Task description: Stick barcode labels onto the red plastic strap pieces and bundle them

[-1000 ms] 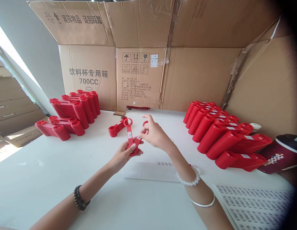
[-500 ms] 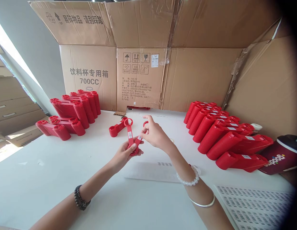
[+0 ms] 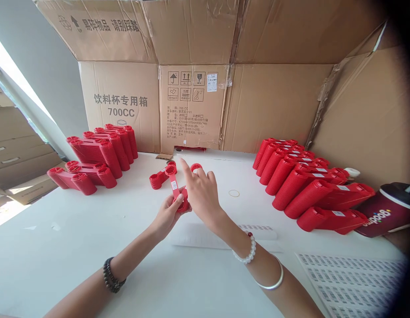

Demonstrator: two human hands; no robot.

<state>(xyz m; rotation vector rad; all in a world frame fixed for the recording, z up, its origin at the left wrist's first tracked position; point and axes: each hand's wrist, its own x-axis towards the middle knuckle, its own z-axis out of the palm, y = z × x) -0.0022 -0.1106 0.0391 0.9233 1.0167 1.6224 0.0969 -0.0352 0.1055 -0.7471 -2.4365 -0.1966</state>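
My left hand [image 3: 167,216] is shut on a red plastic strap piece [image 3: 174,185], which has a white barcode label and a round ring at its far end. My fingers hide its lower end. Just to the right, my right hand [image 3: 201,194] has its fingers apart, with the index finger pointing up and left past the strap. A red plastic ring [image 3: 196,167] shows just beyond those fingers. I cannot tell whether it touches them. Farther back, a labelled red ribbed piece [image 3: 158,178] lies on the white table [image 3: 59,251].
Rows of red ribbed pieces [image 3: 99,157] stand left, with more [image 3: 310,185] on the right. An open cardboard box [image 3: 191,101] stands behind. A rubber band [image 3: 234,193], white paper [image 3: 208,236], barcode sheets [image 3: 352,282] and a drink cup [image 3: 386,210] are nearby.
My right hand has moved left and opened from its pinch, with the index finger now extended. The red ring shows more fully, and a rubber band has come into view. My left hand still holds the strap.
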